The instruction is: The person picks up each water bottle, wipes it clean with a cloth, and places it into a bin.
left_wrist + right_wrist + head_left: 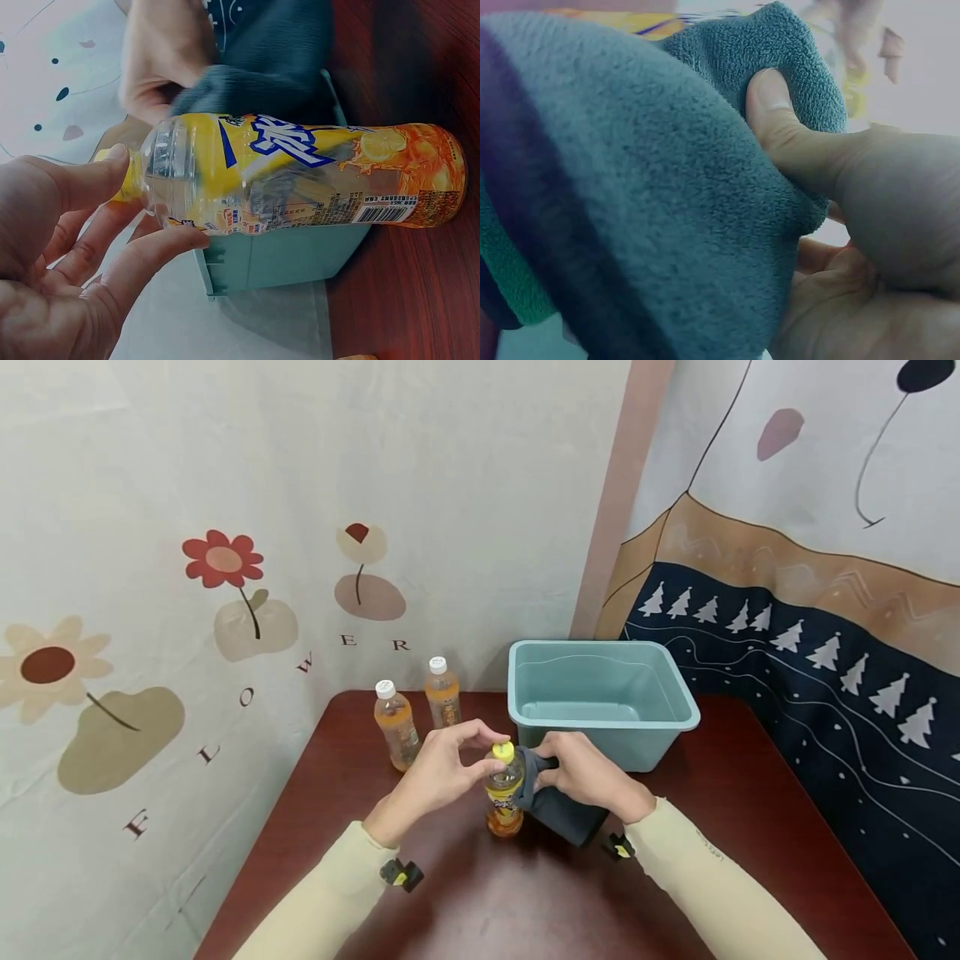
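Upright on the table stands a clear plastic drink bottle with a yellow cap and a yellow label. My left hand pinches it at the cap; in the left wrist view the thumb lies on the cap and a finger touches the bottle's shoulder. A dark grey-blue towel hangs from my right hand, bunched against the bottle's right side. The right wrist view shows the right thumb pressing into the towel's folds, which hide part of the bottle.
Two more bottles with white caps, one nearer and one farther, stand at the table's back left. Behind my right hand sits a light teal plastic tub. Printed cloth walls border the dark red table behind and at right.
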`<state>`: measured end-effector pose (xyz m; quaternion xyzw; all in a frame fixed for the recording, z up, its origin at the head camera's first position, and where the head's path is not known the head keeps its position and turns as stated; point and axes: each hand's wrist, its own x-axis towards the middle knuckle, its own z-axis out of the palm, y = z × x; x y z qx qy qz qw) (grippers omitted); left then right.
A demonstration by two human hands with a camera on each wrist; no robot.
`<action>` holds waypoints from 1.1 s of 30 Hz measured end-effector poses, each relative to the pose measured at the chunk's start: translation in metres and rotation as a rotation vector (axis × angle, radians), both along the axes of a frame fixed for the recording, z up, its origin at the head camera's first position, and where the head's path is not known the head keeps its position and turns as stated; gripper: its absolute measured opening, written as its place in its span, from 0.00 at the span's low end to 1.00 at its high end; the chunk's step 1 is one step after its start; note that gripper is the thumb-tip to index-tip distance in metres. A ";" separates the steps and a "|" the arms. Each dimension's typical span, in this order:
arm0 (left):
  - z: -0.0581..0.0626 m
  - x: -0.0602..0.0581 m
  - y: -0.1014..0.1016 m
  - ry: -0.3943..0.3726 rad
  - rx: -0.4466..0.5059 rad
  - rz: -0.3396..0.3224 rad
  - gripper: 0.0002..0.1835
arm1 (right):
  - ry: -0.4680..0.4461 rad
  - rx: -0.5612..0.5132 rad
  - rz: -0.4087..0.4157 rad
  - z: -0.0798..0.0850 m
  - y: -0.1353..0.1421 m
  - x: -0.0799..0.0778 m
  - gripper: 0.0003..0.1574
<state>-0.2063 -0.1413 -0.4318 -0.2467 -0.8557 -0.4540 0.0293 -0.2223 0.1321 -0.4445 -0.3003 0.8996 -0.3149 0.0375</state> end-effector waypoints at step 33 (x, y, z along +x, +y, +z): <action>0.000 0.000 0.001 0.027 -0.003 -0.007 0.17 | 0.086 0.016 -0.019 0.019 -0.006 0.008 0.14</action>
